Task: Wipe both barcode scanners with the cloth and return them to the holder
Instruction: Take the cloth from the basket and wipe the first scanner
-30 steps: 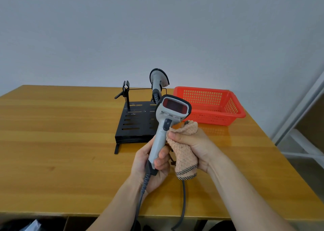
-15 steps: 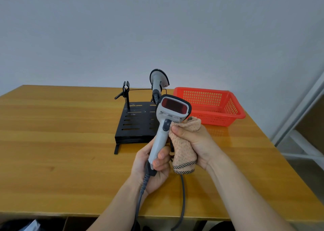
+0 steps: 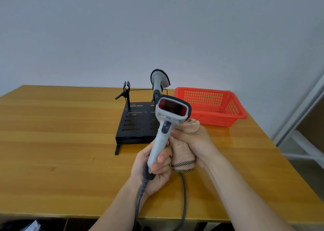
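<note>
Right hand [image 3: 196, 139] slightly higher now, fisted round cloth [image 3: 183, 153] against scanner [image 3: 161, 139] neck; left hand [image 3: 154, 174] round its handle.

No legible text, brand, number or sign is found. Faint markings are noted on the grey band below the red window of the scanner [image 3: 163, 136] held near the centre, but they are too small to be read.
</note>
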